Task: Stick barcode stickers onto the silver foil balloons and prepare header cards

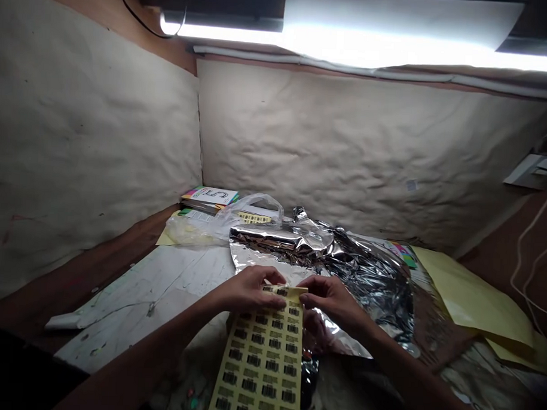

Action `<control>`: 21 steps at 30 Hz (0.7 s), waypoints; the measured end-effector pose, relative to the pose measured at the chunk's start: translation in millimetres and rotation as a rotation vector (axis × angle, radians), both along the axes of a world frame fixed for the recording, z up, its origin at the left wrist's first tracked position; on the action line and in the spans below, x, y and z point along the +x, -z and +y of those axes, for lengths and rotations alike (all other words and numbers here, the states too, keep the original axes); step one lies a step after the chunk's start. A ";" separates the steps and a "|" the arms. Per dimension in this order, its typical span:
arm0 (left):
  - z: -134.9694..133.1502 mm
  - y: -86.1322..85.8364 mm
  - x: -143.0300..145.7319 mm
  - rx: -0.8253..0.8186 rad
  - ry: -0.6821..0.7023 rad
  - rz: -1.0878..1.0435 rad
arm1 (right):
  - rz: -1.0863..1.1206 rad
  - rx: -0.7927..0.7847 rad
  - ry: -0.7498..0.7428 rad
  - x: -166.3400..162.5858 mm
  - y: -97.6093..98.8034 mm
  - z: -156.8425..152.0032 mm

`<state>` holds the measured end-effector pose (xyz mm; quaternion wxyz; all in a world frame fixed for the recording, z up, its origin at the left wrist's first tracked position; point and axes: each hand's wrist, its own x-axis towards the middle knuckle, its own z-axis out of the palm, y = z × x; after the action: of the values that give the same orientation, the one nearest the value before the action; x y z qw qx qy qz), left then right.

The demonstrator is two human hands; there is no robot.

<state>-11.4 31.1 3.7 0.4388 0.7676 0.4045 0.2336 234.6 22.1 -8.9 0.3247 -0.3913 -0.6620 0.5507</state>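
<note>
You hold the sticker sheet (262,363) at its far edge with both hands, in the middle of the view just in front of you. Its near end runs down toward your body and out of the bottom of the picture. Your left hand (249,288) has its fingers (268,284) closed on the top left of the sheet, which seems to pin the backing flat and taut. Your right hand (332,300) pinches at the top right corner; whether it grips one label or the backing itself is too small to tell. Holding both top corners probably stops the thin yellow sheet from curling and turns the barcode rows up toward your eyes. Just beyond your hands a crumpled silver foil bag (352,261) lies spread on the tabletop (163,285), close enough that your right wrist is over its near edge. Behind the foil bag, a clear plastic bag (210,225) and a stack of books (210,197) sit pushed against the back wall, seemingly out of the way. Loose yellow paper (472,298) lies to the right, and the lamp (378,38) overhead lights the area where your hands are.
</note>
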 end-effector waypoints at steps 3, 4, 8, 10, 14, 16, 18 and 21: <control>5.2 2.8 -1.1 -0.081 0.020 -0.001 | -0.107 0.127 0.049 4.4 3.1 5.3; 6.0 3.7 -0.6 -0.090 0.013 -0.008 | -0.160 0.208 0.078 4.4 2.9 5.3; 3.1 5.6 4.5 -0.023 -0.017 -0.029 | -0.273 0.532 0.151 -4.8 0.5 -2.5; 0.2 5.3 6.7 0.002 -0.016 -0.024 | -0.277 0.575 0.160 -10.7 -0.7 -6.5; -1.8 4.6 7.0 0.014 -0.002 -0.006 | -0.281 0.669 0.164 -15.0 -1.8 -10.6; -1.2 4.8 5.7 0.004 0.007 -0.003 | -0.307 0.764 0.153 -14.8 -1.6 -12.5; -0.7 4.9 4.5 -0.002 0.015 0.009 | -0.354 0.845 0.141 -15.3 -1.0 -14.9; -0.8 4.6 3.8 0.004 0.026 0.038 | -0.414 0.904 0.119 -18.3 -0.8 -20.2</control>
<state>-7.6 30.4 -0.9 0.4326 0.7779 0.4022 0.2141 216.3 1.9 -8.1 0.3546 -0.3496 -0.8614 0.1003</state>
